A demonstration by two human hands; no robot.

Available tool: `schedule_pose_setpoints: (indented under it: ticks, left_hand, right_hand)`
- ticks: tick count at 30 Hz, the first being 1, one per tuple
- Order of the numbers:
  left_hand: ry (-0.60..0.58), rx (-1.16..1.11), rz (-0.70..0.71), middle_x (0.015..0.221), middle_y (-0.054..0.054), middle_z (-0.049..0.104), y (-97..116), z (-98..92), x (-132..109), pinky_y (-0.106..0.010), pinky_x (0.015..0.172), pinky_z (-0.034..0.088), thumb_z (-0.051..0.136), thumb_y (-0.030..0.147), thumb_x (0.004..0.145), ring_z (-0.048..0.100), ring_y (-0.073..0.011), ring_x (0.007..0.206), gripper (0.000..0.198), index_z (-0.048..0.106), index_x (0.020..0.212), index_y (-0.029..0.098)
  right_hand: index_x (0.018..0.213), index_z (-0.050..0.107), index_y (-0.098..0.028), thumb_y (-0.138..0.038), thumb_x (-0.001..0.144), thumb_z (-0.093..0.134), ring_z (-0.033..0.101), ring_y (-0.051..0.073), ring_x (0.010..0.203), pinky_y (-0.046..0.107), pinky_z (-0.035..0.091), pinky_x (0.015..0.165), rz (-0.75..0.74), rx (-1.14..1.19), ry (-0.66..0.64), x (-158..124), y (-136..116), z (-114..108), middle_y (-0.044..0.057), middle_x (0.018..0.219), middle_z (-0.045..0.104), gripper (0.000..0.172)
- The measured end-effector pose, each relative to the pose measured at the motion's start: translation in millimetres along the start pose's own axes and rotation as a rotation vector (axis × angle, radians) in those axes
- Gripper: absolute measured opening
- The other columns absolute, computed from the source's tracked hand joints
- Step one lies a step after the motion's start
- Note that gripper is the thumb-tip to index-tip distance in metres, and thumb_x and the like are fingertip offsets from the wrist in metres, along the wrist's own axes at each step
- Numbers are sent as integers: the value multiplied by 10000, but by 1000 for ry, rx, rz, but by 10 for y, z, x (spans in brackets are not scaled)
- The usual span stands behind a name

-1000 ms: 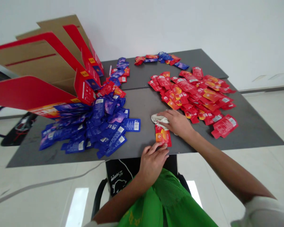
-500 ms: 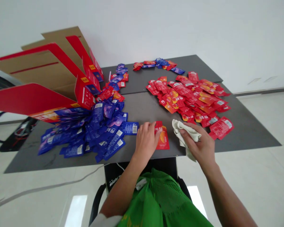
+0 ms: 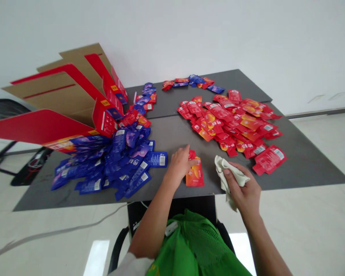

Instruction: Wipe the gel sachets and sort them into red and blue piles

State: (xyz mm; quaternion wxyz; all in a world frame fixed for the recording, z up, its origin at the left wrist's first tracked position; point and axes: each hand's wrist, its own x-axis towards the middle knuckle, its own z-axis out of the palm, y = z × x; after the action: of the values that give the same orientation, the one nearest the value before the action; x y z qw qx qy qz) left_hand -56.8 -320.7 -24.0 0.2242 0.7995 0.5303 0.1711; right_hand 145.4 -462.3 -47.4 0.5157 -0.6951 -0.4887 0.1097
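Head view: left hand (image 3: 179, 165) open, fingers on red sachet (image 3: 195, 174); right hand (image 3: 244, 188), fingers curled around white cloth (image 3: 228, 176).

A plain white wall (image 3: 172, 34) filled the far side of the room, with faint scuffs towards the right and a grey skirting strip (image 3: 319, 112) along its foot. The pale, glossy tile floor (image 3: 313, 214) caught bright rectangular reflections of light (image 3: 96, 258) near the seat. A dark grey table (image 3: 247, 81), made of two joined panels, stood in the middle, with a black chair (image 3: 117, 245) at its near edge and a pale cable (image 3: 60, 222) trailing across the floor.
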Motion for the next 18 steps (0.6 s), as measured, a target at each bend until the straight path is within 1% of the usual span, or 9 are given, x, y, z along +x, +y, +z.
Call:
schedule_pose_setpoints:
  ticks: [3, 4, 6, 9, 10, 12, 14, 16, 18]
  left_hand:
    - [-122, -223, -12, 878, -33, 707, 7, -114, 26, -285, 741, 493, 771, 352, 928, 678, -208, 828, 226, 781, 1059, 168]
    - [-142, -286, -12, 811, -10, 675, 30, -163, 15, -270, 702, 470, 753, 331, 940, 650, -187, 776, 161, 773, 938, 171]
    - [-88, -387, 13, 768, 8, 628, 96, -270, -40, -254, 673, 445, 734, 314, 962, 604, -158, 735, 210, 733, 807, 173]
    - [116, -490, 149, 855, 0, 625, 197, -436, -207, -255, 717, 471, 742, 306, 987, 597, -146, 778, 187, 754, 846, 184]
    - [162, -491, 212, 897, -7, 637, 216, -482, -282, -266, 757, 488, 744, 298, 995, 610, -152, 816, 145, 779, 898, 197]
    - [198, -417, 331, 976, -22, 666, 220, -542, -444, -306, 862, 511, 741, 261, 1008, 633, -177, 922, 76, 815, 1015, 244]
    - [168, -274, 414, 1041, -32, 689, 178, -546, -609, -348, 949, 509, 739, 204, 1006, 627, -202, 1026, 133, 825, 1072, 281]
    - [80, -135, 449, 1098, -35, 702, 111, -503, -763, -373, 984, 507, 738, 151, 994, 615, -219, 1091, 193, 822, 1091, 295]
    - [-23, -21, 448, 1174, -40, 706, 54, -439, -901, -394, 1002, 508, 757, 156, 980, 609, -236, 1153, 219, 811, 1131, 305]
  right_hand:
    - [1234, 783, -253, -589, 956, 731, 753, 302, 989, 453, 612, 897, 3, -2, 13, 1, -2, 10, 98, 1128, 796, 440]
    - [1232, 784, -252, -592, 954, 732, 754, 302, 984, 454, 611, 901, 4, -2, 19, -1, -2, 12, 98, 1121, 797, 442]
    - [1225, 787, -249, -596, 953, 730, 754, 300, 978, 451, 610, 903, 3, 1, 28, -5, -1, 13, 98, 1111, 799, 445]
    - [1220, 788, -252, -599, 952, 732, 754, 297, 985, 441, 608, 905, 7, 11, 30, -10, -1, 10, 95, 1110, 796, 442]
    - [1218, 788, -252, -601, 952, 733, 753, 299, 993, 443, 606, 907, 11, 13, 28, -11, -2, 9, 96, 1116, 795, 442]
    - [1215, 789, -248, -607, 949, 733, 752, 306, 999, 457, 603, 914, 18, 16, 28, -10, -7, 10, 98, 1119, 792, 450]
    - [1214, 789, -245, -611, 950, 731, 750, 313, 1002, 472, 601, 923, 22, 20, 28, -10, -17, 12, 101, 1123, 790, 455]
    - [1214, 789, -247, -612, 951, 731, 750, 310, 999, 474, 600, 931, 20, 27, 26, -9, -31, 13, 100, 1119, 790, 453]
    - [1213, 790, -247, -618, 950, 730, 751, 303, 989, 465, 602, 926, 23, 31, 19, -5, -42, 8, 97, 1111, 793, 458]
